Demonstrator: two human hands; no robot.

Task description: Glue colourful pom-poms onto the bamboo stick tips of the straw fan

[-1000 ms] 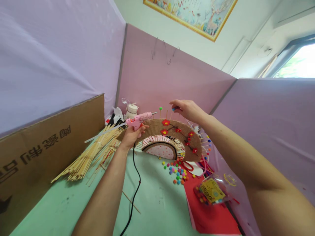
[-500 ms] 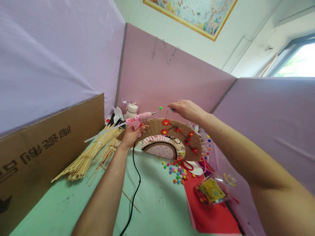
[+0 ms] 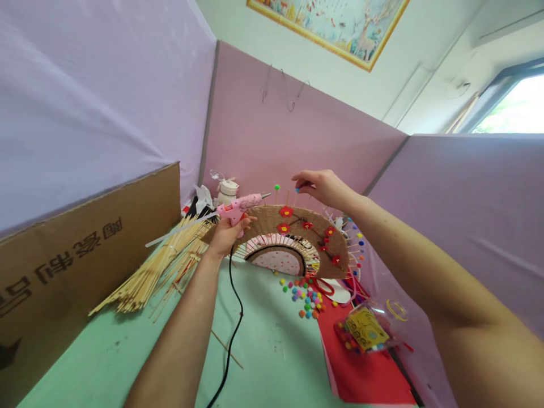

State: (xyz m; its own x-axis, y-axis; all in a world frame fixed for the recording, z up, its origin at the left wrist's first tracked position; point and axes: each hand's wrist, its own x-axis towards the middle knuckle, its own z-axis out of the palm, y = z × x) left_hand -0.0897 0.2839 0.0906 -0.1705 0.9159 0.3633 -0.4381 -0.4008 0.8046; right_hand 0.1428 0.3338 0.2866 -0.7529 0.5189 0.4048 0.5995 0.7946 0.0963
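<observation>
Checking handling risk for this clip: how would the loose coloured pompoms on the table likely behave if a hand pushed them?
The pompoms are small, round and fuzzy, so probably very light and apt to roll and scatter. They lie loose on the green table, so a push likely spreads them.

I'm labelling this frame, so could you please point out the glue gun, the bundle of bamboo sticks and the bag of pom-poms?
glue gun [image 3: 240, 205]: head view, on its pink body.
bundle of bamboo sticks [image 3: 157, 266]: head view, mid-bundle.
bag of pom-poms [image 3: 366, 330]: head view, on the yellow label.
</observation>
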